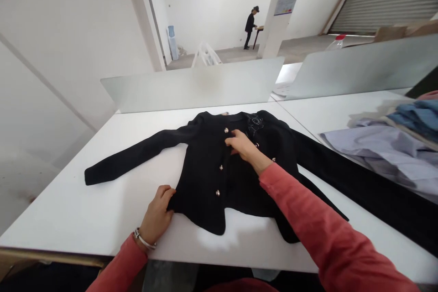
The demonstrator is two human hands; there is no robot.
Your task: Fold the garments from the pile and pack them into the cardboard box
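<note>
Red sleeves (318, 219) are reaching in over the near edge of the desk (82, 219), the right one crossing above a black jacket (201, 164). It's lying front up on the white top, its front open at the bottom and its arms spreading to both sides. As I'm seeing it, the right hand (241, 144) is pinching the front edge beside the top button (226, 130), thumb against fingers, while the left hand (159, 212) is clamping the lower side corner. The hands are working well apart, so I'm thinking an uneven pull could be skewing the front panel or creasing it between them. If the right hand is tugging too hard, it could be straining the button or the cloth around it. That forearm is hanging over the far panel, and a dragging cuff could be rucking it up or catching the stitched flower (255, 122). One long jacket arm is running close by the pale clothes (386, 146); I'm not managing to tell whether they're touching, but a sharp pull could be disturbing that pile.
</note>
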